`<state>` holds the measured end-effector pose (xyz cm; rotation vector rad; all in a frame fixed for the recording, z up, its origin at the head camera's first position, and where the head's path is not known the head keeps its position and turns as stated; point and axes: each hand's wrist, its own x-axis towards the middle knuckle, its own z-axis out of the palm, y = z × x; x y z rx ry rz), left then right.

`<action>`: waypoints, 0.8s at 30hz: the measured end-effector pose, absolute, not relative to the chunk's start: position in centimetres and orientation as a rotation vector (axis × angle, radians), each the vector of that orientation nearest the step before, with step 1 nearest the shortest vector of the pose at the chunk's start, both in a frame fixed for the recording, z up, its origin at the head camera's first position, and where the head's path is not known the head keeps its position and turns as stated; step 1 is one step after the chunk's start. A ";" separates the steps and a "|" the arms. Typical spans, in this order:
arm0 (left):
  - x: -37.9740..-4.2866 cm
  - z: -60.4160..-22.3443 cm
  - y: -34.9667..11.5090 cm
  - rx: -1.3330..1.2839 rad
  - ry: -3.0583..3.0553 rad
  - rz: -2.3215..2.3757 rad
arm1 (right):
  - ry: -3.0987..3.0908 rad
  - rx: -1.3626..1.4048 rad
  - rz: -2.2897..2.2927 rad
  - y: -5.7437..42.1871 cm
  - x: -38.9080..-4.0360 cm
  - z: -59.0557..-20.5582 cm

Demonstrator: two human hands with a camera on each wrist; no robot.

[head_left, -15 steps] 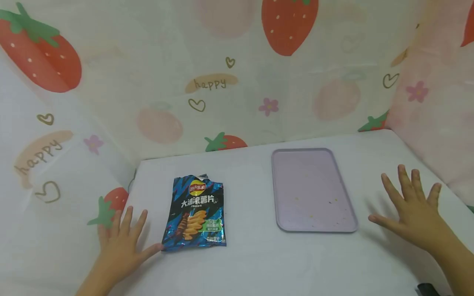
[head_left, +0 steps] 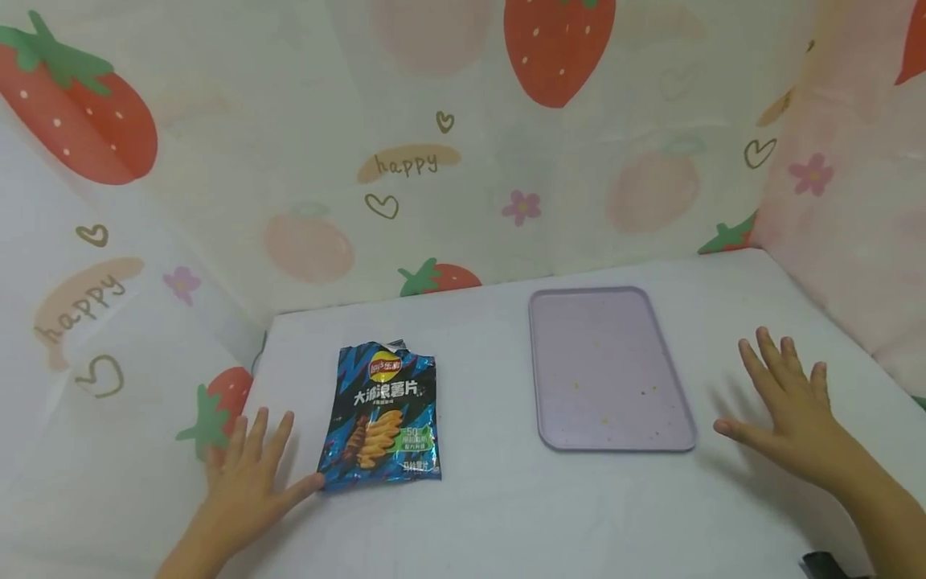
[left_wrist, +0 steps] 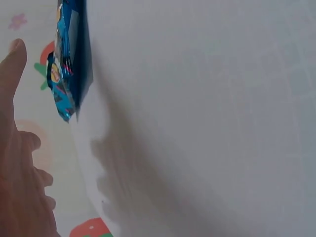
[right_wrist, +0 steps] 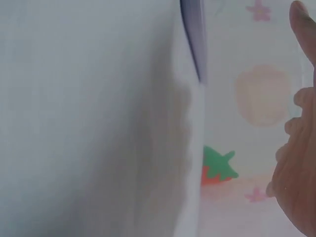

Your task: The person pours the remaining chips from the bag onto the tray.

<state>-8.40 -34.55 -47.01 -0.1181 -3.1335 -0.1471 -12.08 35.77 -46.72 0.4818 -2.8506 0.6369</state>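
Observation:
A blue and black chip bag (head_left: pixel 383 414) lies face up on the white table, its top edge torn. Left of it, my left hand (head_left: pixel 249 486) is spread above the table with straight fingers, the thumb tip at the bag's lower left corner in the head view. The left wrist view shows that thumb apart from the bag (left_wrist: pixel 64 64). My right hand (head_left: pixel 792 426) hovers to the right of a light purple tray (head_left: pixel 608 346), fingers spread and holding nothing. Small crumbs dot the tray. The right wrist view catches the tray's edge (right_wrist: pixel 195 34) and the hand (right_wrist: pixel 298 182) at the side.
Fabric printed with strawberries and hearts forms a back wall (head_left: pixel 412 96) and side walls around the white table (head_left: pixel 485 515). A small black object (head_left: pixel 825 564) shows at the bottom right, beside the right forearm.
My right hand has shifted slightly left and turned a little. The left hand has moved slightly right. The bag and tray stay in place on the table.

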 end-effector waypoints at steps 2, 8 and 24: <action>-8.4 -47.0 -34.3 -0.111 -3.137 -0.191 | -2.827 0.508 0.722 35.5 -12.2 -46.7; -8.6 -46.8 -33.5 -0.051 -3.181 -0.299 | -2.789 0.556 0.900 34.3 -12.6 -46.8; -9.7 -47.5 -31.8 -0.012 -3.174 -0.491 | -2.791 0.533 1.272 32.4 -13.3 -47.5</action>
